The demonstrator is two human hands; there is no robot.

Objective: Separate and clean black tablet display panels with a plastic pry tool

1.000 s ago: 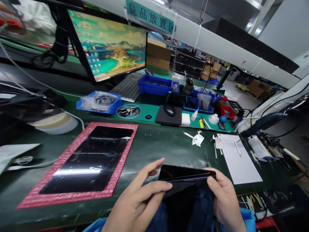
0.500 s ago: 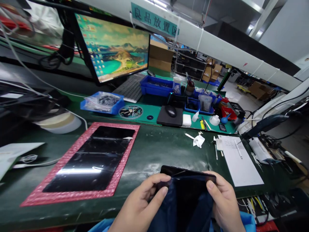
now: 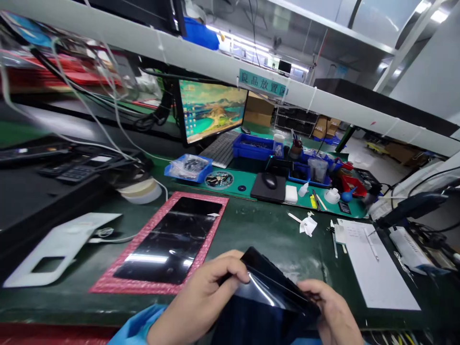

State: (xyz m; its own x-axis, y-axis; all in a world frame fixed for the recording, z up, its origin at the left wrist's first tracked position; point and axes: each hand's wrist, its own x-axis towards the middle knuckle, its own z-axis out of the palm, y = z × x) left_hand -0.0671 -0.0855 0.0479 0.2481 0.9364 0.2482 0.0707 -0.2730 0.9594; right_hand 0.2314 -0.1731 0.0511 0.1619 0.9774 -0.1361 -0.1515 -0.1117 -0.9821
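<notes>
Fingers [image 3: 243,274]: left hand [image 3: 206,290], right hand [image 3: 332,306] | dark glossy panel [image 3: 260,302]: held between

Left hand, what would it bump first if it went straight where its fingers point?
Probably the shiny black panel that the left hand is pinching, which stretches on ahead of it, though depth is hard to judge.

Dark glossy panel [image 3: 262,311] tilts now, far edge sloping steeply down toward right hand [image 3: 332,306]. White cut-out plate [image 3: 66,242], blue-clad person [image 3: 200,34] newly in full view.
</notes>
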